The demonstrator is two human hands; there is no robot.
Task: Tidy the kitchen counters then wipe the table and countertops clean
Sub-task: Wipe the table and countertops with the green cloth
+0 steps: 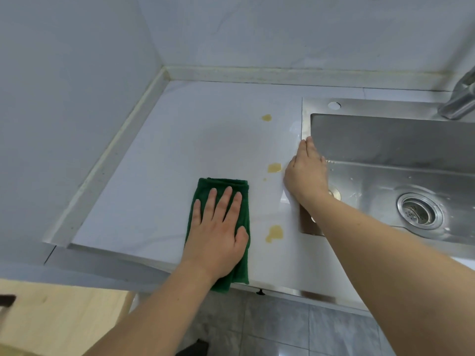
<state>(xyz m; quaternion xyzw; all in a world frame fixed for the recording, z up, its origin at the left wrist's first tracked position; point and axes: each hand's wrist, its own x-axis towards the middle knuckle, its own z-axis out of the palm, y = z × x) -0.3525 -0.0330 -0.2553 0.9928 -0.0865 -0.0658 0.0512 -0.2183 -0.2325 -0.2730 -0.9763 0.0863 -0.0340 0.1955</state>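
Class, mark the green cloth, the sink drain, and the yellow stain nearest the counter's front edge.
green cloth (pixel 239 185): head view, bare far edge beyond the fingertips.
sink drain (pixel 419 211): head view, strainer centre.
yellow stain (pixel 275 233): head view, middle of the blotch.

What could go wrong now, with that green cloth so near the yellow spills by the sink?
The green cloth hangs over the counter's front edge, so it might slip off if the left hand lifts. One sweep could smear the yellow spills rather than lift them. The right hand rests at the sink rim, which looks wet, and might slide.
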